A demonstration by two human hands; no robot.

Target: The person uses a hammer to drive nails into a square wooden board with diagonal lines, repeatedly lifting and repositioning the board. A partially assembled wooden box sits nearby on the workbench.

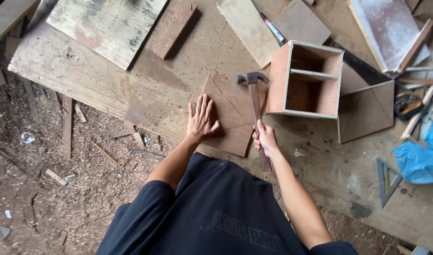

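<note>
The left hand (201,119) lies flat, fingers spread, on the left edge of the brown panel (233,115). The right hand (265,138) grips a hammer (255,108), its head above the panel's top corner, just left of the wooden box (305,79).

Wooden box (305,80); blue bag (420,160); metal square (387,180)

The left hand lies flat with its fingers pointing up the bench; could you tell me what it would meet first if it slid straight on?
The left hand would run off the brown panel onto bare workbench; nothing nearer blocks it, as far as I can tell.
</note>
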